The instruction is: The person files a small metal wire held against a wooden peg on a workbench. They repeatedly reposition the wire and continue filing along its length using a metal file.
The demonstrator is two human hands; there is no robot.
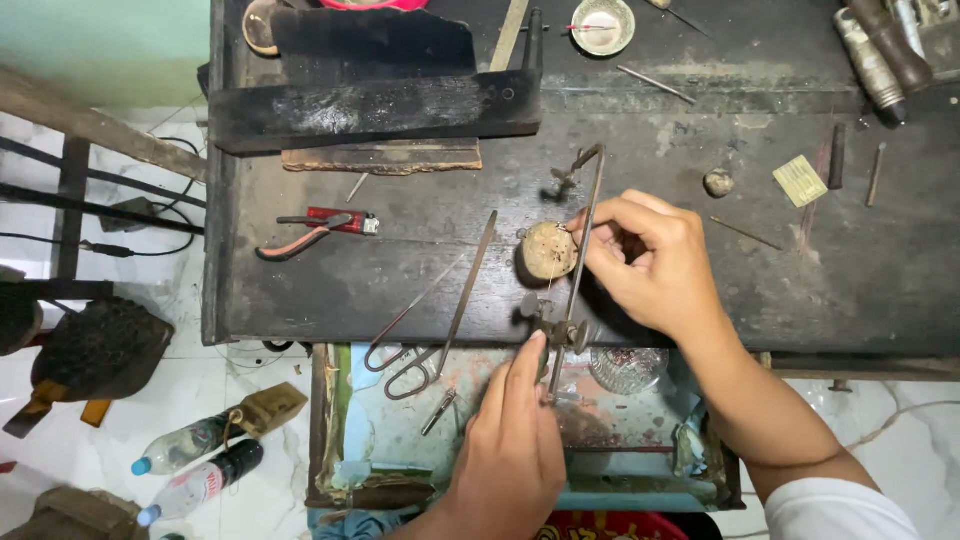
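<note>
My left hand (510, 450) comes up from the bottom edge and grips the handle of a thin metal saw frame (590, 220), index finger stretched along it. The frame stands nearly upright across the front edge of the dark wooden bench (380, 285). My right hand (650, 265) rests on the bench, its thumb and fingers pinching a small piece against a round tan block (547, 250) beside the saw blade. The piece itself is too small to make out.
Red-handled pliers (315, 232) lie to the left, long metal tongs (440, 310) hang over the bench front. A small bowl (602, 25) and files sit at the back. Below are a tray drawer (400, 425), a glass dish (627, 368) and two bottles (195, 460) on the floor.
</note>
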